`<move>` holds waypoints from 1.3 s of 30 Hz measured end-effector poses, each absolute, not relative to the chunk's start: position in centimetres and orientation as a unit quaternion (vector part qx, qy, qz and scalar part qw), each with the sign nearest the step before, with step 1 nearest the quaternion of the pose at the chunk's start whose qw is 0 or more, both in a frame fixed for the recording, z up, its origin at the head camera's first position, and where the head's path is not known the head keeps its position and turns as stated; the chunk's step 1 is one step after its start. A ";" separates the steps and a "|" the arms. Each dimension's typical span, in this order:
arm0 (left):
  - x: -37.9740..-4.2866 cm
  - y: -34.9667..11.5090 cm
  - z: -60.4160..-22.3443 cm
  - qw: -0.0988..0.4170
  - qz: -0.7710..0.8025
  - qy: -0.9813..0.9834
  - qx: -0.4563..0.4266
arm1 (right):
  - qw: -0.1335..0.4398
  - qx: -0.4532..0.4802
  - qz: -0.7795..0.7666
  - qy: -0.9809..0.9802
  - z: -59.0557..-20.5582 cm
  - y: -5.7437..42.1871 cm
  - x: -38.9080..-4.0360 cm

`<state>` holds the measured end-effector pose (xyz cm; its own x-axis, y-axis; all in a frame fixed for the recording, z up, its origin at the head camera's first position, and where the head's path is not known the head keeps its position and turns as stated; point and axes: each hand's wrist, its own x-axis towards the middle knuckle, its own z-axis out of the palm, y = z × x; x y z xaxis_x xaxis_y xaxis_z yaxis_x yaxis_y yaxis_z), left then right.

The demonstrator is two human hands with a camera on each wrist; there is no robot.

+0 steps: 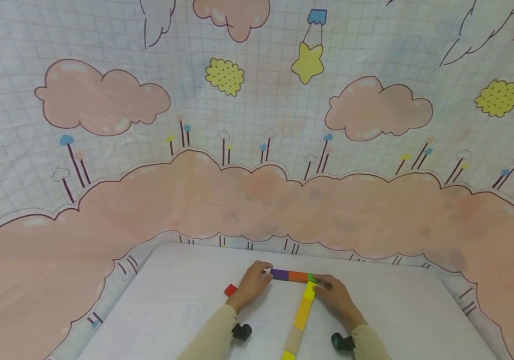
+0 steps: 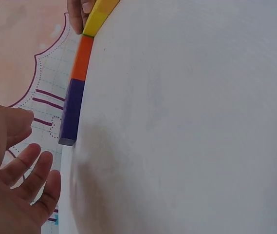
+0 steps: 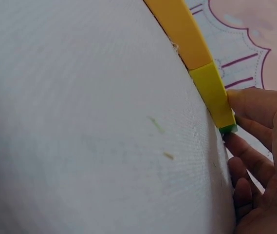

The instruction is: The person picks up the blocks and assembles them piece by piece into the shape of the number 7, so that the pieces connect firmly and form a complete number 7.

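A purple block [image 1: 279,274], an orange block [image 1: 298,276] and a green block [image 1: 312,277] lie end to end in a row on the white table. From the green end, a yellow block [image 1: 310,290] starts a second line toward the front. My left hand [image 1: 255,281] is by the purple block's free end; in the left wrist view its fingers are spread and apart from the block. My right hand [image 1: 335,296] pinches at the green corner, with the thumb [image 3: 250,103] against the yellow block's side and a fingertip by the green block, mostly hidden in the right wrist view.
The front line continues with an orange-yellow block [image 1: 302,313], a tan block [image 1: 294,340] and another yellow block [image 1: 288,355] at the frame edge. A small red block [image 1: 230,290] lies left of my left forearm. Behind the white table [image 1: 185,285] hangs a cloud-patterned cloth [image 1: 257,205].
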<state>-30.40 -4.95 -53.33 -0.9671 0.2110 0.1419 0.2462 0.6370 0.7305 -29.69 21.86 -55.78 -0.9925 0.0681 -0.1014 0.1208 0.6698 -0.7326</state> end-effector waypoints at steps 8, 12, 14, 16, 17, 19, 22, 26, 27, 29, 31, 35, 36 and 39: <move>-30.0 -6.0 -53.2 0.036 -0.416 -0.900 -0.128 | 0.035 0.051 -0.405 0.912 -55.9 21.9 -29.9; -29.7 -6.3 -52.9 0.047 -0.410 -0.901 -0.136 | 0.032 0.049 -0.404 0.913 -55.9 22.0 -30.0; -29.6 -6.4 -52.7 0.053 -0.410 -0.900 -0.140 | 0.032 0.051 -0.405 0.912 -56.0 22.0 -30.0; -29.5 -6.5 -52.5 0.061 -0.405 -0.900 -0.148 | 0.033 0.051 -0.404 0.913 -56.0 22.1 -30.1; -29.4 -6.6 -52.4 0.064 -0.405 -0.899 -0.150 | 0.035 0.053 -0.405 0.912 -56.0 22.1 -30.1; -29.3 -6.7 -52.2 0.076 -0.402 -0.898 -0.161 | 0.038 0.055 -0.406 0.911 -55.9 22.0 -30.0; -29.1 -7.0 -51.9 0.086 -0.396 -0.898 -0.172 | 0.040 0.057 -0.408 0.910 -55.8 21.9 -29.9; -28.9 -7.4 -51.7 0.097 -0.389 -0.897 -0.186 | 0.038 0.057 -0.409 0.910 -55.6 21.8 -30.0; -28.9 -7.5 -51.7 0.102 -0.385 -0.898 -0.189 | 0.037 0.057 -0.408 0.911 -55.6 21.8 -30.0; -28.8 -7.8 -51.6 0.107 -0.380 -0.898 -0.192 | 0.039 0.058 -0.408 0.910 -55.6 21.8 -29.9; -28.6 -8.0 -51.7 0.114 -0.373 -0.900 -0.196 | 0.039 0.057 -0.408 0.910 -55.6 21.9 -29.9; -28.2 -8.6 -51.8 0.129 -0.365 -0.900 -0.203 | 0.041 0.057 -0.409 0.910 -55.6 21.9 -29.8; -28.1 -8.7 -51.8 0.134 -0.362 -0.900 -0.205 | 0.041 0.057 -0.410 0.909 -55.7 21.9 -29.9; -27.7 -9.1 -51.8 0.139 -0.360 -0.900 -0.204 | 0.044 0.059 -0.413 0.908 -55.7 21.9 -29.9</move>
<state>-27.74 -9.08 -51.83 -0.8781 0.2665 0.3974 0.4671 0.6579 0.5907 -29.90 21.87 -55.74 -0.9891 0.0710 -0.1290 0.1439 0.6520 -0.7444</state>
